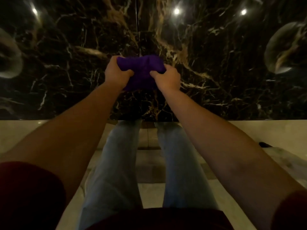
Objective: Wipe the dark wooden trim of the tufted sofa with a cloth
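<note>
A purple cloth is bunched up between both hands, held out at arm's length in front of me. My left hand grips its left side with the fingers curled into the fabric. My right hand grips its right side the same way. Behind the cloth is a glossy dark marble surface with gold and white veins. No sofa or wooden trim is in view.
The dark marble meets a pale stone floor along a straight edge. My legs in light jeans stand on the pale floor. A small dark object lies on the floor at the right. Ceiling lights reflect in the marble.
</note>
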